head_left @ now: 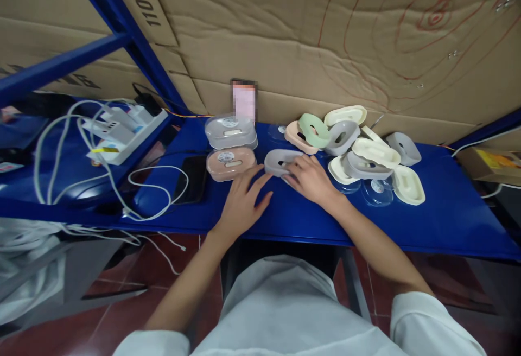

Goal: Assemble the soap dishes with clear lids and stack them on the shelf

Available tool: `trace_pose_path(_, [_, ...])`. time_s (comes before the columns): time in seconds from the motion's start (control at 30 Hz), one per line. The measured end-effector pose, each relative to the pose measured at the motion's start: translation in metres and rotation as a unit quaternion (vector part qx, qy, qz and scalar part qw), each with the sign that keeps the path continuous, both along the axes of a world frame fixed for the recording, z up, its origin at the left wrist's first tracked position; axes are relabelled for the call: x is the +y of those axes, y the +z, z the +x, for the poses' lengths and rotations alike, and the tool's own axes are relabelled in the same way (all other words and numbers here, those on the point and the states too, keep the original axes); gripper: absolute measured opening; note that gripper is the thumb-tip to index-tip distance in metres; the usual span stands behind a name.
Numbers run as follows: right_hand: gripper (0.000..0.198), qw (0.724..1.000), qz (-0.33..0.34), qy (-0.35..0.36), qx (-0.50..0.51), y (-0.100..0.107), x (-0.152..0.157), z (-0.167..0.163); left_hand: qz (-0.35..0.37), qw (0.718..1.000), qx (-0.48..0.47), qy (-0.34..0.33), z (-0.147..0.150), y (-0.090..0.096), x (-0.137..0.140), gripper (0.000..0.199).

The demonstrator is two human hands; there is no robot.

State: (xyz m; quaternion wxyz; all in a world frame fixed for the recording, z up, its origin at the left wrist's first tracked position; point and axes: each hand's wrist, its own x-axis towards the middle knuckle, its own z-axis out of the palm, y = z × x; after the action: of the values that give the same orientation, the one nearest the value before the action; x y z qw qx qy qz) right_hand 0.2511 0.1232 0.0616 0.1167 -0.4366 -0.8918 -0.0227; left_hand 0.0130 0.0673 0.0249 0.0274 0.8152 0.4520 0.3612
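A grey oval plastic piece [279, 161], like part of a soap dish with a slot in it, lies on the blue table in front of me. My right hand [308, 178] grips its right end, thumb low at the near side and fingers over the top. My left hand [244, 199] holds nothing; its fingers are spread, with the tips between the grey piece and a pink soap dish [217, 167] under a clear lid. Behind that pink one stands a grey soap dish [217, 138], also clear-lidded and labelled.
Loose cream, grey, pink and green soap dish parts [376, 152] are heaped at the right, with clear lids [377, 192] among them. A phone [244, 101] leans at the back; a dark phone [192, 178] lies left. A power strip [132, 139] and white cables crowd the far left.
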Motion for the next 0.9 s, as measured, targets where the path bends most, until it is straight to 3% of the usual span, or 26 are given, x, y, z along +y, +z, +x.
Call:
trace_pose_path(0.07, [0.032, 0.997, -0.015, 0.068, 0.020, 0.002, -0.022, 0.006, -0.034, 0.999, 0.023, -0.014, 0.007, -0.010, -0.003, 0.046])
trace_pose_path(0.13, [0.032, 0.996, -0.010, 0.081, 0.044, -0.002, -0.045, 0.015, -0.055, 0.998, 0.031, -0.029, 0.006, -0.016, -0.006, 0.040])
trace_pose_path(0.23, [0.055, 0.995, 0.010, -0.019, 0.096, -0.019, -0.079, 0.029, -0.055, 0.998, -0.007, -0.041, -0.001, -0.019, -0.015, 0.033])
trace_pose_path(0.33, [0.082, 0.972, -0.030, -0.127, 0.193, -0.039, -0.101, 0.040, -0.053, 0.996, -0.061, -0.042, -0.004, -0.018, -0.024, 0.035])
trace_pose_path(0.43, [0.096, 0.947, -0.075, -0.151, 0.274, -0.050, -0.109, 0.042, -0.062, 0.994, -0.060, -0.071, 0.002, -0.016, -0.026, 0.036])
trace_pose_path(0.5, [0.100, 0.948, -0.090, -0.125, 0.280, -0.051, -0.108, 0.040, -0.068, 0.992, -0.035, -0.096, 0.010, -0.015, -0.025, 0.035])
trace_pose_path(0.67, [0.090, 0.975, -0.098, -0.023, 0.199, -0.043, -0.107, 0.043, -0.064, 0.991, 0.032, -0.114, 0.021, -0.012, -0.032, 0.036])
trace_pose_path(0.77, [0.070, 0.986, -0.053, 0.006, 0.161, -0.046, -0.107, 0.050, -0.064, 0.988, 0.069, -0.125, 0.019, -0.012, -0.041, 0.042])
trace_pose_path(0.9, [0.047, 0.993, 0.010, 0.006, 0.121, -0.054, -0.108, 0.057, -0.076, 0.983, 0.084, -0.144, 0.020, -0.016, -0.045, 0.034])
